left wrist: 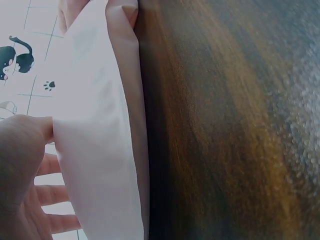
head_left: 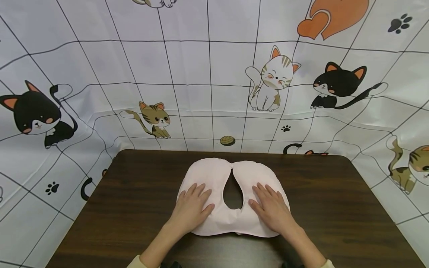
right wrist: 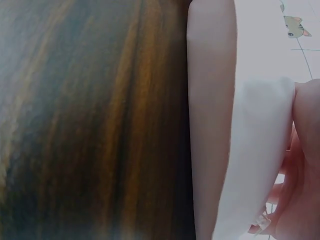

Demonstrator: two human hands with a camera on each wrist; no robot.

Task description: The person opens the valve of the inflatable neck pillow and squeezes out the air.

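A pale pink U-shaped neck pillow (head_left: 231, 223) lies flat on the dark wooden table, its two arms meeting at the far side around a teardrop-shaped gap. My left hand (head_left: 191, 210) rests on its left half with fingers spread. On the right half lies my right hand (head_left: 273, 212), fingers also extended. In the left wrist view, the left thumb and fingers touch the top of the pillow (left wrist: 100, 130), whose seam runs along the side. The right wrist view shows the right hand (right wrist: 300, 165) against the pillow's upper face (right wrist: 255, 145), part of its fingers hidden behind it.
The brown wood-grain table (head_left: 134, 193) extends on both sides of the pillow, with rounded far corners. Behind it hangs a white sheet (head_left: 187, 63) with a black grid and cartoon cats, meeting the table's far edge. Light yellow sleeves (head_left: 135, 262) show at the bottom.
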